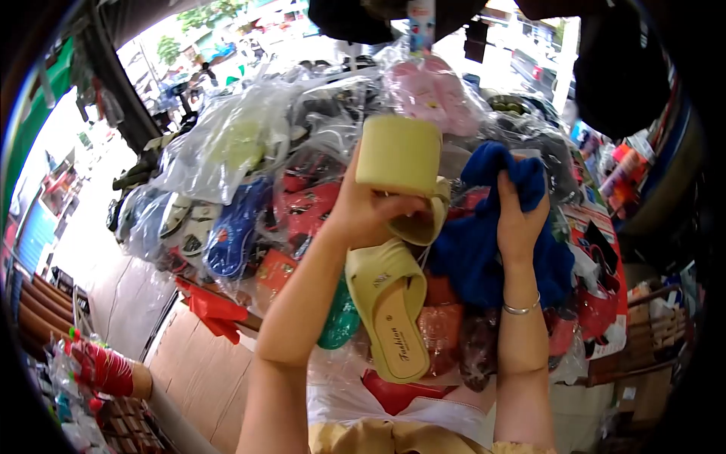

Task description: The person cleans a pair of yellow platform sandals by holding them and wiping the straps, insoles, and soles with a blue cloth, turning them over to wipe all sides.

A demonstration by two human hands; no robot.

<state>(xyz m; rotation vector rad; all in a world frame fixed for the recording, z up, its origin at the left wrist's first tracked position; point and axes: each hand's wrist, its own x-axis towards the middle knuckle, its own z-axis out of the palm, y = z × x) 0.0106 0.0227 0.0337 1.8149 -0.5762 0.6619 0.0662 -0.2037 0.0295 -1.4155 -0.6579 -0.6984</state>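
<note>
My left hand (370, 200) is wrapped round a yellow-green sandal (401, 155), whose broad flat sole end faces up and whose strap hangs below my fingers. A matching sandal (393, 318), printed with the word Fashion inside, lies just beneath it on the pile. On the right, my right hand (522, 212) grips a dark blue cloth (476, 242), with part of it bunched above the fingers and the rest draped over the goods. A silver bracelet (522, 306) circles my right wrist.
Plastic-wrapped footwear covers the stall, including blue sandals (238, 227), pink slippers (431, 94) and a green shoe (340, 318). A red bag (212, 310) hangs at the left edge. Dark objects hang overhead. A wooden chair (650, 333) stands at the right.
</note>
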